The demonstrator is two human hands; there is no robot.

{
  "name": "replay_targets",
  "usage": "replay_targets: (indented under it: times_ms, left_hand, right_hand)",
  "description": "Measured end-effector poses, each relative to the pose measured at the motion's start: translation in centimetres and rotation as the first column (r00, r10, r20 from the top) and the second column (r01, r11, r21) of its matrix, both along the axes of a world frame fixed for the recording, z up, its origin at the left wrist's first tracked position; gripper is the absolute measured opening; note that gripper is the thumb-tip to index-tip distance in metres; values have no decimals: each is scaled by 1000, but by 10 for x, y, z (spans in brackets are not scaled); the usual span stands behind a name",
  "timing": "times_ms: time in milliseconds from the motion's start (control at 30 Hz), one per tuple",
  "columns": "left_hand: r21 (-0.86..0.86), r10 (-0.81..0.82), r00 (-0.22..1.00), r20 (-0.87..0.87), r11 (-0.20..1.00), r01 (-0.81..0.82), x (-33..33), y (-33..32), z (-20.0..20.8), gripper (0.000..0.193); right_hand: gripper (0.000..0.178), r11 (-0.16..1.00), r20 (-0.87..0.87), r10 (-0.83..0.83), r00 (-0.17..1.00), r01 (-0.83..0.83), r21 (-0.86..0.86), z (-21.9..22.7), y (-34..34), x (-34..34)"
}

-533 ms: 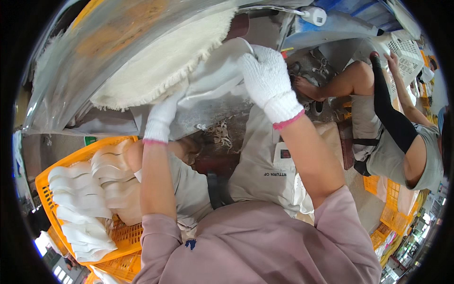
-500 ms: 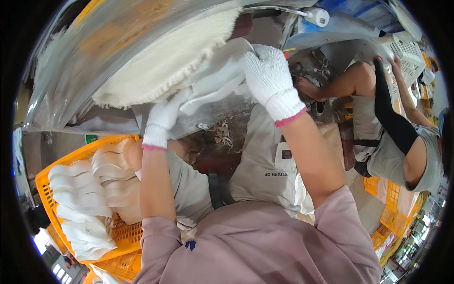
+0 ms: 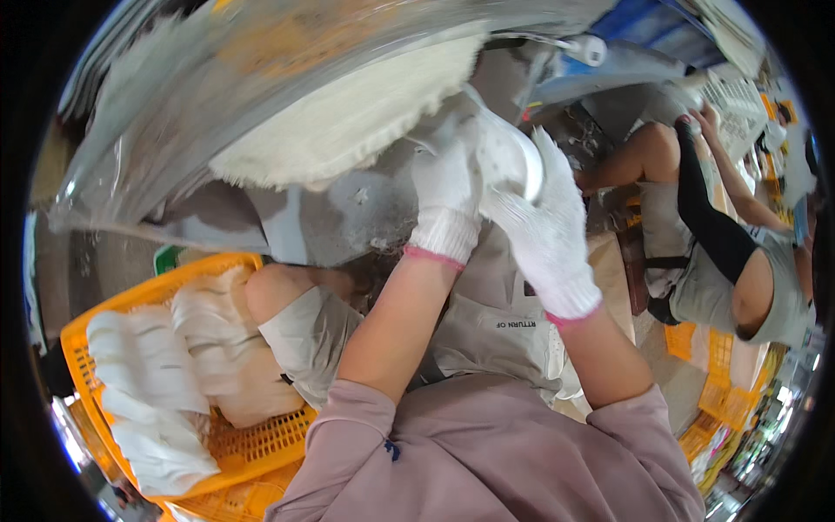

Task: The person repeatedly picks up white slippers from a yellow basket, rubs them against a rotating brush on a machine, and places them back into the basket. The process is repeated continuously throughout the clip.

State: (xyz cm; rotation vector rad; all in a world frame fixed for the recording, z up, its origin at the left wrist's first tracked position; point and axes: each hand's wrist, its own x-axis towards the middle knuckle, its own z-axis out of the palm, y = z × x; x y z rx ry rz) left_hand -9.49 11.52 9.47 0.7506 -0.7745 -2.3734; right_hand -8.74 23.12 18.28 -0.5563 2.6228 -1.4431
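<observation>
A smooth white curved piece [image 3: 506, 150] is between my two hands, below a big cream cloth buffing wheel with a frayed edge [image 3: 348, 109]. White knit gloves with pink cuffs cover both hands. My left hand [image 3: 447, 178] is closed on the piece's left side, its fingertips partly hidden. On the other side, my right hand [image 3: 550, 222] cups the piece between thumb and fingers. The piece sits to the right of the wheel's edge, apart from it as far as I can see.
An orange plastic crate [image 3: 252, 439] at my left holds several stacked white curved pieces [image 3: 148, 357]. Clear plastic sheeting [image 3: 174, 130] hangs over the wheel. At the right, a co-worker's bent leg [image 3: 704, 196] and arm are near a white crate [image 3: 735, 109]. A white plug-like fitting [image 3: 591, 50] lies behind.
My left hand has moved right, away from the wheel's lower edge, and now sits beside my right hand. The white piece has turned from lying lengthwise to more upright.
</observation>
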Motion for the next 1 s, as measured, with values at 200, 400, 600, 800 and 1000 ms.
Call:
replay_targets:
  times_ms: [200, 400, 600, 800, 1000]
  left_hand:
    - [186, -263, 958, 117, 953, 239, -20, -67, -35, 39]
    - [-322, 214, 286, 934, 157, 934, 71, -161, -53, 60]
    - [-456, -431, 763, 482, 620, 638, 130, -94, -15, 40]
    - [-435, -269, 929, 253, 826, 357, 45, -45, -12, 38]
    - [87, -499, 867, 4, 864, 497, 55, -58, -18, 40]
  right_hand:
    - [70, 997, -84, -17, 996, 10, -80, -41, -41, -49]
    - [44, 998, -57, 62, 996, -62, 6, -33, -61, -68]
    - [44, 969, -54, 102, 993, -87, 230, -57, -80, -84]
    - [71, 924, -173, 306, 936, -248, 291, 3, -46, -26]
    - [32, 659, -511, 736, 444, -293, 693, -9, -6, -16]
